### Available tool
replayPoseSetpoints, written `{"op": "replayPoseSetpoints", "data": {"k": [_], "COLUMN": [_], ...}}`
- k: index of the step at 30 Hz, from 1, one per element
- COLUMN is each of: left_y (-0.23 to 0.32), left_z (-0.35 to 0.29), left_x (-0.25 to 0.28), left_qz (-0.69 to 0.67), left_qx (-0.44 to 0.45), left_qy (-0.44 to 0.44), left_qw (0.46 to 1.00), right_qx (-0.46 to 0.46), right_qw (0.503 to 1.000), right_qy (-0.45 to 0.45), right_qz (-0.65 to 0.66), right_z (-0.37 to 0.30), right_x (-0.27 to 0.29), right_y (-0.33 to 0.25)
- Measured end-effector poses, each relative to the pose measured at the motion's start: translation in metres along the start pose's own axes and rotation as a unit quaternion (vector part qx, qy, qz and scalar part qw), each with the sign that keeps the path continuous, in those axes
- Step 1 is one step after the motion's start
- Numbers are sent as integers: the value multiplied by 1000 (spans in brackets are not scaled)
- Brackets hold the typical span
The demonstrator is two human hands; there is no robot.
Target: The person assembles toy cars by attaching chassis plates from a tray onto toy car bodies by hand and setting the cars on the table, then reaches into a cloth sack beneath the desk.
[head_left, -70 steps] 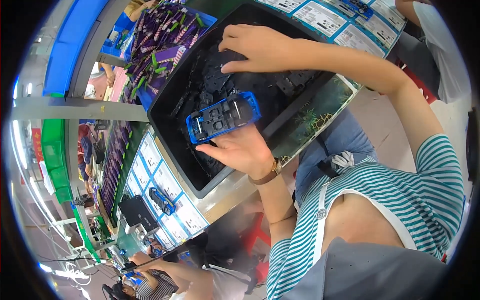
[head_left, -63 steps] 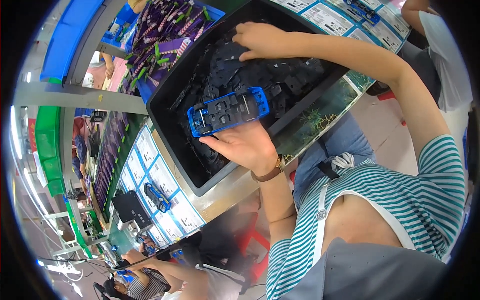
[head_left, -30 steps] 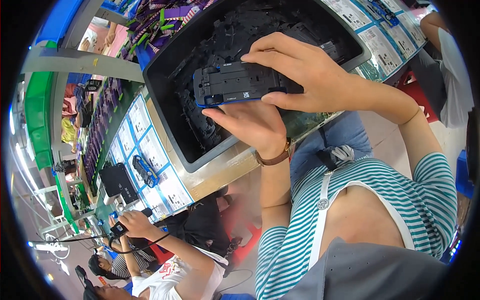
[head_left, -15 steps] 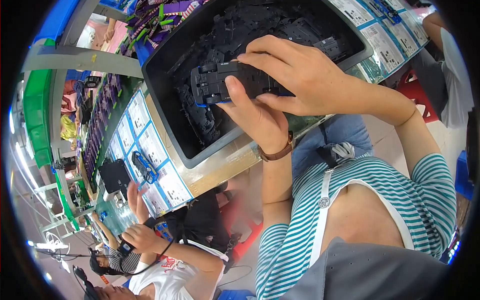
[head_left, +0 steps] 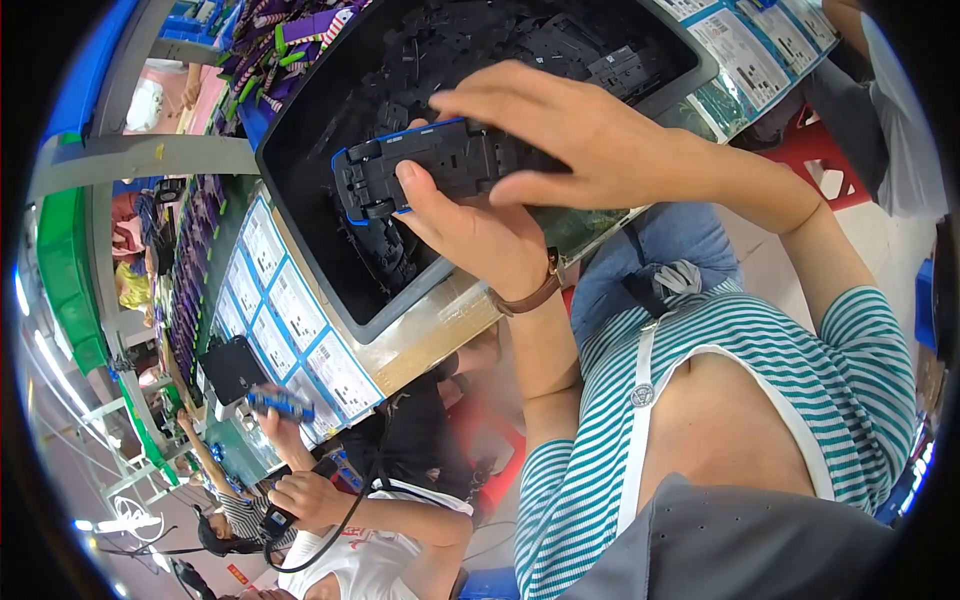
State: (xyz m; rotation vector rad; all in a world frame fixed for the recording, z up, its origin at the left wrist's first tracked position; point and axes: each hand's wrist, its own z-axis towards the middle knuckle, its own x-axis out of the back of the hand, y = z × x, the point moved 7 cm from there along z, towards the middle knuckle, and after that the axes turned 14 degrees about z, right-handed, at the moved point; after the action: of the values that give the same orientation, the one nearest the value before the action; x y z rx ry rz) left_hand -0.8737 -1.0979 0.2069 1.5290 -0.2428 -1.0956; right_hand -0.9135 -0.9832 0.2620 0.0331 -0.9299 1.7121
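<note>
A toy car [head_left: 415,168] lies upside down, its black underside and wheels facing up and a blue body edge showing. My left hand [head_left: 475,235] grips it from below and the near side, thumb pressed on the underside. Over the car's right end reaches my right hand [head_left: 575,130], its fingers stretched out and thumb spread apart; it holds nothing, and whether it touches the car I cannot tell. Beneath the car is a large black bin [head_left: 375,325] with many loose black plastic car chassis parts [head_left: 500,50] in it.
Printed sheets with blue borders [head_left: 290,310] lie on the table left of the bin, and more at the upper right. At lower left a co-worker's hand [head_left: 285,435] holds a blue toy car [head_left: 282,404]. Purple striped pieces [head_left: 290,40] are heaped at upper left.
My right hand's fingers have spread away from the car. The car and my left hand appear shifted slightly left. The co-worker has picked up the blue car from the sheets.
</note>
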Motion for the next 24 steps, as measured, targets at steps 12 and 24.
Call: {"op": "replayPoseSetpoints", "data": {"k": [12,24], "left_y": [6,12], "left_z": [-5,-7], "left_x": [-11,-16], "left_qz": [26,52], "left_qx": [-35,-52], "left_qy": [15,-2], "left_qw": [999,997], "right_qx": [-227,-224], "right_qw": [918,908], "right_qy": [89,96], "right_qz": [314,340], "right_z": [-30,-27], "right_x": [-8,-7], "right_y": [34,30]}}
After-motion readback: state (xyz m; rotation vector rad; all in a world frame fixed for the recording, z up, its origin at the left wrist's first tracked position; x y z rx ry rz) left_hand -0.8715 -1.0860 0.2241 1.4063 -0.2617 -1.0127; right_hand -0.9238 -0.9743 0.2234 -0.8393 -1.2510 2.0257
